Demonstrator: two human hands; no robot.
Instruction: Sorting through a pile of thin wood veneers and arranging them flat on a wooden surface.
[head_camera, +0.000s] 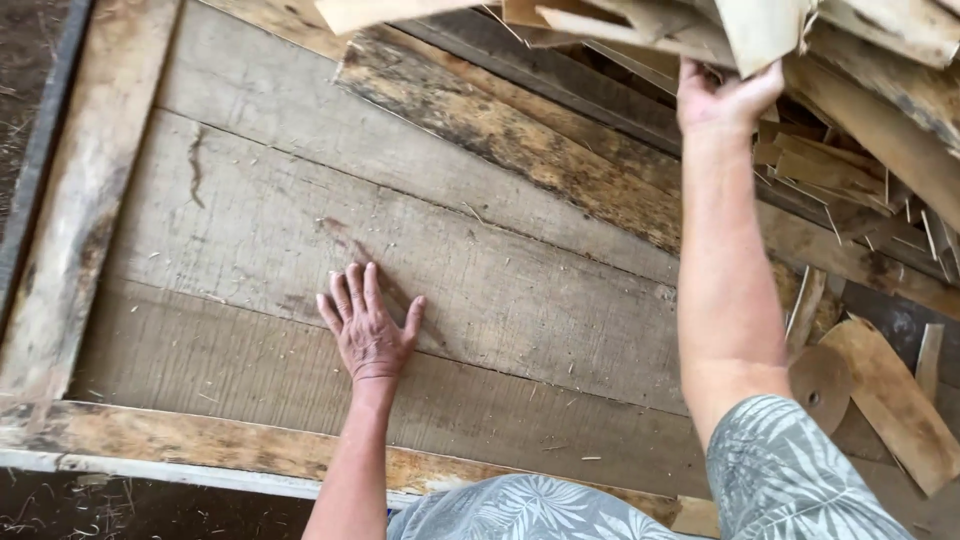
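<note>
Left hand (368, 325) flat on plank tabletop (250, 200); right hand (725, 98) grips wood scrap (760, 30)

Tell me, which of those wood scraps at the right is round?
The small brown disc with a centre hole, lying beside the person's right forearm. The scraps around it are long strips or the rounded-end slat, none circular.

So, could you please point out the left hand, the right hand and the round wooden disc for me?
left hand (367, 328): head view, back of the hand, flat on the plank surface.
right hand (722, 98): head view, back of the hand, gripping a pale wood piece.
round wooden disc (822, 385): head view, its flat face.
</note>
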